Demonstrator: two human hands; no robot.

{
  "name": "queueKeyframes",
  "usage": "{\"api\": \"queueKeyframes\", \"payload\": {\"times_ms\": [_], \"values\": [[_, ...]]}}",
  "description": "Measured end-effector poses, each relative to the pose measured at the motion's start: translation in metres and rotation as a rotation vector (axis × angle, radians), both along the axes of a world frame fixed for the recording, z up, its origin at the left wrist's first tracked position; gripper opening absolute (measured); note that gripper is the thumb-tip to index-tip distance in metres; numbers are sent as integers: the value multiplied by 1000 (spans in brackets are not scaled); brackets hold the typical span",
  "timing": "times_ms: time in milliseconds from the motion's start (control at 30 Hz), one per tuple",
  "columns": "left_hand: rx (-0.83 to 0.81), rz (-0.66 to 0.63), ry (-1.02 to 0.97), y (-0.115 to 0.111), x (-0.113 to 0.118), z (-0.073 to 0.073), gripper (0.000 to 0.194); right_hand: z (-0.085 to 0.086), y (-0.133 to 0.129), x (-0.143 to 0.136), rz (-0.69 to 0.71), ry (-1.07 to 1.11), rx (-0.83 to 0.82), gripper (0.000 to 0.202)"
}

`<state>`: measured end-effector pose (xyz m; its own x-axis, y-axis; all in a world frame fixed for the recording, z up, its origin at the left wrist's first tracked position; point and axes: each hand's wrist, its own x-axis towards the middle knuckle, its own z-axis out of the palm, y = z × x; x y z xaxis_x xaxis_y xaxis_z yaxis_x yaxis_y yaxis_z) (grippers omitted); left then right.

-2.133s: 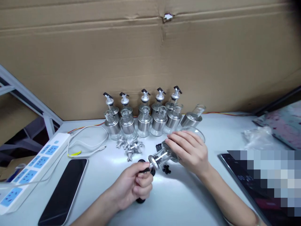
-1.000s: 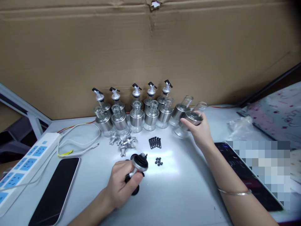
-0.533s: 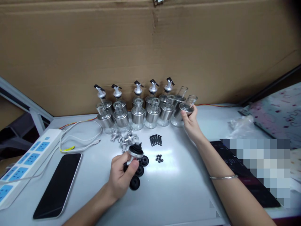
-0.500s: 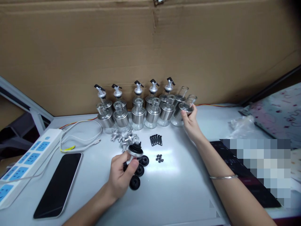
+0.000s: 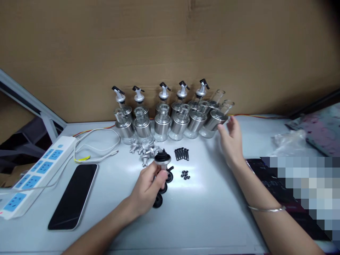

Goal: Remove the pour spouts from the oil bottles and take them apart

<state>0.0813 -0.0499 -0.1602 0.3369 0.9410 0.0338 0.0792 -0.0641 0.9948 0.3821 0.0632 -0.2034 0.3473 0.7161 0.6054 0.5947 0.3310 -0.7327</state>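
Observation:
My left hand (image 5: 150, 184) is closed round a silver pourer spout (image 5: 162, 161), its black stopper end pointing up. Beneath that hand lie several round black stoppers (image 5: 158, 200), partly covered by my fingers. My right hand (image 5: 232, 143) is open, thumb and fingers apart, just right of an uncapped glass bottle (image 5: 216, 120) with a metal sleeve. More such bottles (image 5: 162, 124) stand in a front row without tops. Behind them, several bottles carry pourer tops with black levers (image 5: 182, 88).
Silver spout parts (image 5: 146, 152) lie in a pile before the bottles. Small black levers (image 5: 182, 154) and tiny black rings (image 5: 185, 175) sit right of it. A phone (image 5: 73, 198), white cable (image 5: 106, 156) and power strip (image 5: 39, 173) occupy the left; clear plastic (image 5: 289, 141) lies right.
My right hand has let go of the rightmost front bottle and drawn slightly away from it. My left hand still holds the pourer spout, now more upright. The view has shifted a little.

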Motion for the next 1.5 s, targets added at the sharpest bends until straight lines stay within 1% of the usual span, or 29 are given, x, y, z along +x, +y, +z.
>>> {"api": "queueKeyframes", "payload": {"times_ms": [67, 100, 133, 167, 233, 300, 333, 400, 467, 567, 633, 700, 833, 933, 967, 1000, 1067, 1167, 1333, 1433, 1500], "values": [[-8, 36, 5, 1, 2, 2, 36, 14, -15, -16, -106, 4, 66, 47], [-16, 57, -8, 2, 3, 4, 33, 22, -23, -26, -127, -44, 135, 41], [-32, 81, -30, 3, 4, 6, 31, 29, -31, -37, -84, -109, 206, 35], [-55, 101, -54, 4, 5, 7, 30, 36, -38, -49, -18, -165, 273, 29], [-109, 132, -87, 7, 7, 11, 32, 46, -51, -73, 126, -244, 283, 19], [-137, 149, -93, 10, 8, 12, 34, 49, -62, -92, 396, -423, 288, 20], [-139, 151, -91, 12, 8, 12, 34, 49, -66, -100, 502, -492, 275, 23], [-112, 154, -86, 14, 7, 12, 31, 47, -74, -111, 625, -556, 228, 29], [-37, 164, -59, 15, 6, 11, 25, 47, -81, -117, 677, -543, 189, 26], [81, 157, 34, 14, 3, 12, 17, 50, -90, -122, 691, -378, 136, 19], [105, 126, 83, 14, 3, 12, 17, 52, -93, -124, 680, -251, 100, 14], [98, 108, 100, 14, 3, 11, 16, 52, -95, -125, 666, -206, 83, 9], [52, 76, 127, 14, 4, 12, 9, 49, -94, -125, 636, -308, 137, 12], [-30, 10, 137, 12, 4, 14, 39, 48, -91, -121, 583, -396, 217, 14], [-46, -16, 133, 11, 3, 14, 47, 48, -90, -120, 568, -431, 239, 14], [-47, -38, 129, 9, 3, 14, 50, 48, -89, -119, 562, -461, 254, 15], [-7, -42, 131, 7, 2, 11, 43, 48, -89, -118, 576, -477, 268, 15], [64, -27, 172, 4, 0, 5, 28, 47, -90, -120, 605, -419, 237, 15], [178, -127, 210, 3, -3, -2, 22, 46, -90, -120, 591, -389, 124, 17], [251, -182, 185, 4, -3, -1, 18, 46, -88, -118, 578, -469, 120, 18], [256, -215, 169, 3, -3, 1, 18, 48, -86, -116, 568, -569, 146, 24]]}}
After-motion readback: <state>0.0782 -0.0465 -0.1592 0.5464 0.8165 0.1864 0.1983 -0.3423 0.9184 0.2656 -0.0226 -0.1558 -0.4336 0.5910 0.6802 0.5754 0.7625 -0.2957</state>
